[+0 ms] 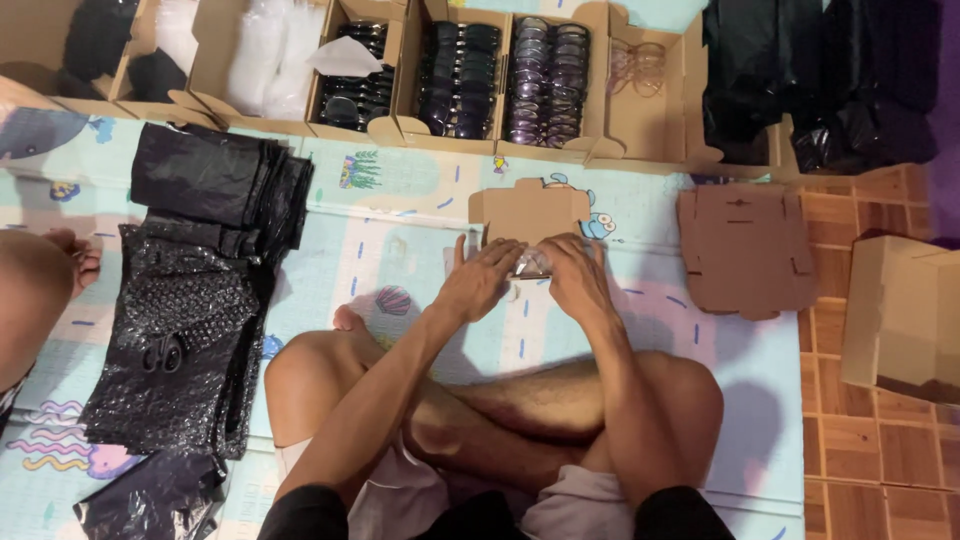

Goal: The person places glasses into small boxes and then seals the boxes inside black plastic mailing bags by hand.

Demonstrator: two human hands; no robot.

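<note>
I sit cross-legged on a pale patterned play mat (400,250). My left hand (480,280) and my right hand (575,275) press together on a small cardboard box (530,212) lying open on the mat in front of me. Between my fingers a small clear-wrapped item (532,263) shows, mostly hidden by both hands. The box's lid flap stands up behind my fingers.
Open cartons of sunglasses (458,80) and tinted glasses (548,80) line the far edge. Black bubble-wrap bags (180,330) are stacked at left, scissors (165,352) on them. Flat cardboard blanks (745,250) lie at right, another box (900,315) on the wooden floor. Another person's knee (30,290) is at left.
</note>
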